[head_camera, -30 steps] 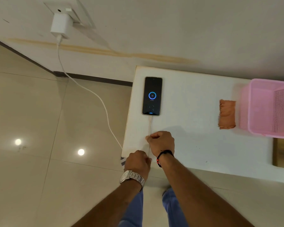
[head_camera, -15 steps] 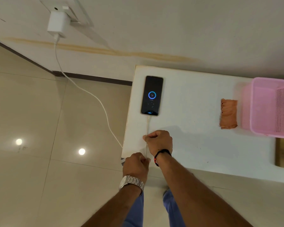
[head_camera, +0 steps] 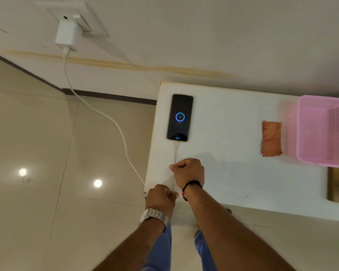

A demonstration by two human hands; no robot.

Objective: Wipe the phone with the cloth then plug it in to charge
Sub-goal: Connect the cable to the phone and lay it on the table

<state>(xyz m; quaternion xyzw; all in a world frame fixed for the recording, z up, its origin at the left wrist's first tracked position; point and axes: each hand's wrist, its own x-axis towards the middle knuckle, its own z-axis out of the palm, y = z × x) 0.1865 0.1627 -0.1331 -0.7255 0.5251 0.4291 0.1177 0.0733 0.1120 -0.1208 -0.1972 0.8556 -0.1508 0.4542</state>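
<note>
Head view, phone: the smartphone (head_camera: 180,117) lies flat, face up, near the left end of the white tabletop (head_camera: 233,173), its screen lit with a blue charging ring.
Head view, cable: a white charging cable (head_camera: 175,153) enters the phone's near end, runs toward the person along the tabletop, drops off the front left corner, then loops over the tiled floor (head_camera: 37,143) up to the white charger block (head_camera: 68,36) seated in the wall socket (head_camera: 82,18).
Head view, right hand: the right hand (head_camera: 188,171) rests on the tabletop with its fingers curled closed, pinching the cable just short of the phone.
Head view, left hand: the left hand (head_camera: 160,198), with a metal watch at the wrist, sits at the table's front edge, fingers closed around the same cable lower down.
Head view, cloth: the folded orange cloth (head_camera: 271,138) lies well to the right, just beside the pink plastic basket (head_camera: 323,132), apart from both hands.
Step in hand: judging by the charging ring and the set-aside cloth, wiping and plugging look done; the hands appear to be tidying the cable's slack.
Next move: letting go gently, without tugging, so the plug stays seated and the phone does not slide.
In the way: nothing sits between hands and phone; the hanging cable loop beside the person's legs could snag and pull the phone toward the edge.
</note>
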